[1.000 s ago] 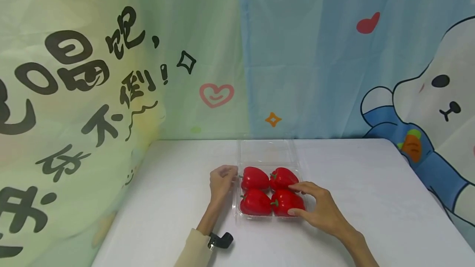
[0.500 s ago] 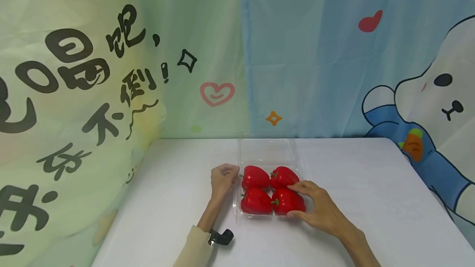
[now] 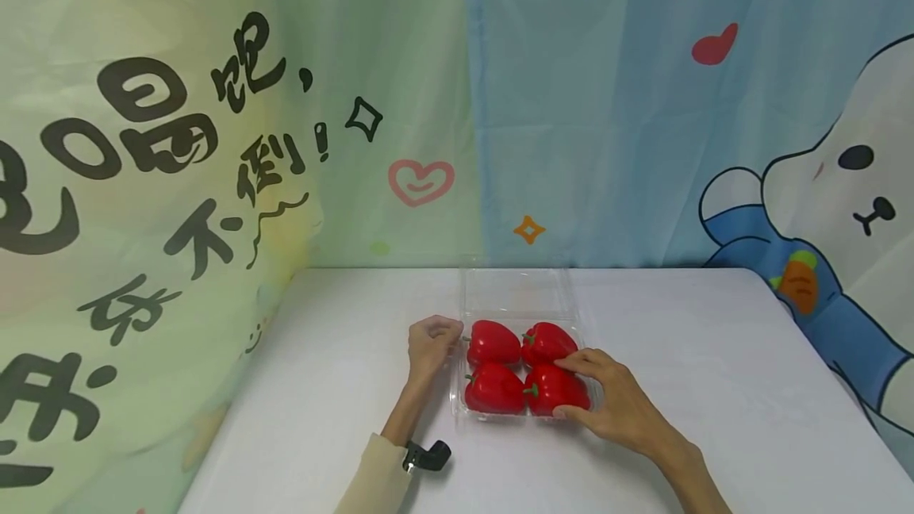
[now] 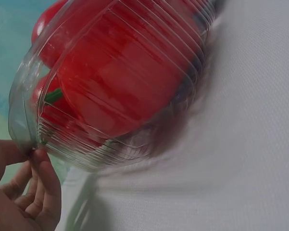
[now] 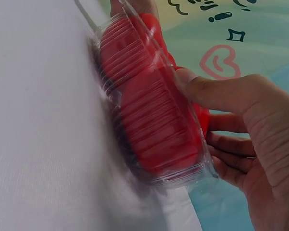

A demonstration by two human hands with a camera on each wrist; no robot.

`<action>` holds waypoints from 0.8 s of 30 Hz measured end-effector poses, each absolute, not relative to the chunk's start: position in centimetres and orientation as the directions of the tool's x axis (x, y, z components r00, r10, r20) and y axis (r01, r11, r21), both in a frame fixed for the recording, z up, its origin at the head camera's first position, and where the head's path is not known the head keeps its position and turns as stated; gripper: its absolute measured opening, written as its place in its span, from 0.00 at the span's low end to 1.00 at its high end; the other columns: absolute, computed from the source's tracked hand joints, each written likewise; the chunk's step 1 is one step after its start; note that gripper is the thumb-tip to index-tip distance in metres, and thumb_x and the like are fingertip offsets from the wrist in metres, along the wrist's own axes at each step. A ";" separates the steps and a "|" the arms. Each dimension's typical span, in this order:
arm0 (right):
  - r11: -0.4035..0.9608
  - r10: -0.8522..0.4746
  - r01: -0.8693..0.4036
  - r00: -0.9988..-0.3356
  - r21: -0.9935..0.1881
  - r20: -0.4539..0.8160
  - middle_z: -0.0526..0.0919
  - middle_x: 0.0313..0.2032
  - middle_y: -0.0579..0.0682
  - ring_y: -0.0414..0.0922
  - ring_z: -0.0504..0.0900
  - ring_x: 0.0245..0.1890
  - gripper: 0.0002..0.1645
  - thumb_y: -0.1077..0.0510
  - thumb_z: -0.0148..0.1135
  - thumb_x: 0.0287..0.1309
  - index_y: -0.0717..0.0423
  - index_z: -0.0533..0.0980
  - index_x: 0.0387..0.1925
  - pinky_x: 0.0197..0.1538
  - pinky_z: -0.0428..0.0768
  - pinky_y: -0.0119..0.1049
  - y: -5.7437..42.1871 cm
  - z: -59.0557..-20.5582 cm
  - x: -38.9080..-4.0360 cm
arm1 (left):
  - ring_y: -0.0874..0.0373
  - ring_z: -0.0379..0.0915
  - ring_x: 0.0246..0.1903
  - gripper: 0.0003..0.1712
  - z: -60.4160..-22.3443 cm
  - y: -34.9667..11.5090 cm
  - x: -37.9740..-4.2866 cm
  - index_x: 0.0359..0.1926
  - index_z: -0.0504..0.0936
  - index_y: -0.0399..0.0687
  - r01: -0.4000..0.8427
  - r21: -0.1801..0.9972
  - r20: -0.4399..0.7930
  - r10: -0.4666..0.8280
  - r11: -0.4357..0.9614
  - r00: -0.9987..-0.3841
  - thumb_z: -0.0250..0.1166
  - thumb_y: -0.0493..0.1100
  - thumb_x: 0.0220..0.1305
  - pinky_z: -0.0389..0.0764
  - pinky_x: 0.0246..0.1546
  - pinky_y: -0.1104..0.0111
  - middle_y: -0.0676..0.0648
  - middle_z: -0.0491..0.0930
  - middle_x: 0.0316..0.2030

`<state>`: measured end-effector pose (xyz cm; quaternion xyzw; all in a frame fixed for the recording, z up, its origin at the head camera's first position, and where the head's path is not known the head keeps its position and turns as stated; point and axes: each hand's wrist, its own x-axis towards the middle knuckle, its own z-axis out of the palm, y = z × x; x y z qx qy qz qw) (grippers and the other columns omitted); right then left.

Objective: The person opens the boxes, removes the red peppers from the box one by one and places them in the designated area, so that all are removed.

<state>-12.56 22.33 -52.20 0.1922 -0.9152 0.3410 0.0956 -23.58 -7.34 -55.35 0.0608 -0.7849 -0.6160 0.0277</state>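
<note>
4 red peppers: all in the clear box, in 2 rows of 2, with 4 green stems that I can count pointing left.
Clear box: 1 only, standing on the 1 white bench before the curtain.
Lid: 1, folded back on the far side.
Left hand: thumb and forefinger pinch the box's rim near its far left corner.
Right hand: curled round the near right pepper, thumb on the near side, fingers towards the far side.
Pepper step: I'd judge it is handling that 1 pepper while the box is steadied; whether setting or lifting, I cannot tell.
Pepper grip: best firm but gentle, since the glossy skin could slip, and moved straight up or down so the 3 neighbours aren't nudged.
Rim pinch: best light, because thin plastic would probably flex and a hard tug could drag the box.
Black band: 1 in sight, at the left wrist.
</note>
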 end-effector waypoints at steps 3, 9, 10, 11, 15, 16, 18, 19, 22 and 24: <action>0.690 -0.283 -0.420 -0.906 -0.589 0.315 0.87 0.55 0.43 0.46 0.85 0.56 0.39 0.44 0.89 0.47 0.48 0.86 0.61 0.57 0.91 0.52 22.4 -52.4 -12.5 | 0.60 0.84 0.28 0.10 -55.5 -7.3 -23.6 0.40 0.90 0.39 -0.054 0.970 -0.025 -0.124 0.236 -0.992 0.70 0.43 0.72 0.85 0.31 0.71 0.41 0.92 0.33; 0.693 -0.283 -0.440 -0.894 -0.571 0.346 0.87 0.53 0.41 0.45 0.85 0.54 0.38 0.45 0.90 0.46 0.47 0.86 0.60 0.56 0.92 0.48 22.4 -52.7 -12.6 | 0.59 0.83 0.26 0.10 -55.4 -7.3 -23.6 0.39 0.90 0.38 -0.037 0.970 -0.010 -0.112 0.238 -0.994 0.71 0.42 0.71 0.84 0.29 0.70 0.40 0.91 0.31; 0.695 -0.284 -0.444 -0.892 -0.565 0.351 0.87 0.53 0.41 0.44 0.85 0.54 0.38 0.45 0.90 0.45 0.47 0.86 0.59 0.56 0.92 0.48 22.4 -52.8 -12.7 | 0.59 0.83 0.26 0.10 -55.4 -7.3 -23.6 0.39 0.90 0.38 -0.035 0.971 -0.009 -0.110 0.238 -0.994 0.71 0.42 0.71 0.84 0.29 0.70 0.40 0.91 0.31; 0.698 -0.284 -0.445 -0.891 -0.561 0.353 0.87 0.53 0.41 0.44 0.85 0.54 0.38 0.45 0.90 0.45 0.47 0.86 0.59 0.56 0.92 0.48 22.4 -52.8 -12.7 | 0.59 0.83 0.26 0.10 -55.3 -7.4 -23.6 0.39 0.90 0.38 -0.034 0.970 -0.008 -0.109 0.239 -0.994 0.70 0.42 0.71 0.85 0.30 0.70 0.40 0.92 0.32; 0.702 -0.287 -0.442 -0.893 -0.559 0.346 0.87 0.52 0.40 0.43 0.86 0.53 0.39 0.45 0.90 0.44 0.47 0.86 0.60 0.55 0.92 0.47 22.3 -52.6 -12.9 | 0.60 0.84 0.28 0.10 -55.3 -7.4 -23.6 0.39 0.90 0.39 -0.034 0.969 -0.008 -0.110 0.243 -0.994 0.71 0.43 0.72 0.85 0.31 0.71 0.40 0.92 0.33; 0.701 -0.286 -0.440 -0.894 -0.560 0.344 0.87 0.51 0.40 0.43 0.87 0.53 0.40 0.45 0.90 0.43 0.47 0.86 0.60 0.54 0.92 0.46 22.3 -52.5 -12.9 | 0.60 0.84 0.28 0.10 -55.2 -7.4 -23.6 0.39 0.90 0.38 -0.034 0.969 -0.007 -0.110 0.245 -0.994 0.71 0.43 0.71 0.85 0.31 0.71 0.40 0.92 0.33; 0.697 -0.288 -0.439 -0.895 -0.566 0.340 0.87 0.51 0.40 0.44 0.87 0.52 0.40 0.45 0.90 0.43 0.48 0.85 0.60 0.53 0.93 0.45 22.3 -52.3 -13.0 | 0.60 0.84 0.28 0.11 -55.2 -7.5 -23.5 0.40 0.90 0.38 -0.028 0.969 -0.001 -0.109 0.247 -0.994 0.71 0.43 0.72 0.85 0.30 0.71 0.40 0.92 0.33; 0.697 -0.288 -0.438 -0.896 -0.567 0.338 0.87 0.51 0.40 0.43 0.87 0.52 0.40 0.45 0.90 0.43 0.48 0.85 0.60 0.52 0.93 0.44 22.3 -52.2 -13.0 | 0.60 0.84 0.28 0.11 -55.2 -7.5 -23.4 0.40 0.90 0.37 -0.027 0.969 -0.001 -0.108 0.246 -0.994 0.71 0.43 0.72 0.85 0.30 0.71 0.40 0.92 0.33; 0.689 -0.288 -0.439 -0.896 -0.576 0.338 0.87 0.51 0.40 0.42 0.87 0.53 0.40 0.46 0.91 0.42 0.48 0.85 0.60 0.53 0.92 0.41 22.4 -52.1 -13.1 | 0.59 0.84 0.28 0.11 -55.1 -7.5 -23.4 0.40 0.90 0.37 -0.019 0.970 0.006 -0.104 0.243 -0.995 0.70 0.42 0.72 0.85 0.30 0.71 0.39 0.92 0.33; 0.678 -0.291 -0.446 -0.893 -0.584 0.344 0.87 0.51 0.39 0.42 0.87 0.52 0.40 0.47 0.91 0.41 0.48 0.85 0.59 0.53 0.92 0.40 22.4 -52.1 -13.2 | 0.59 0.84 0.28 0.11 -55.1 -7.5 -23.4 0.40 0.90 0.36 -0.013 0.971 0.011 -0.101 0.237 -0.995 0.71 0.42 0.72 0.85 0.30 0.71 0.38 0.92 0.33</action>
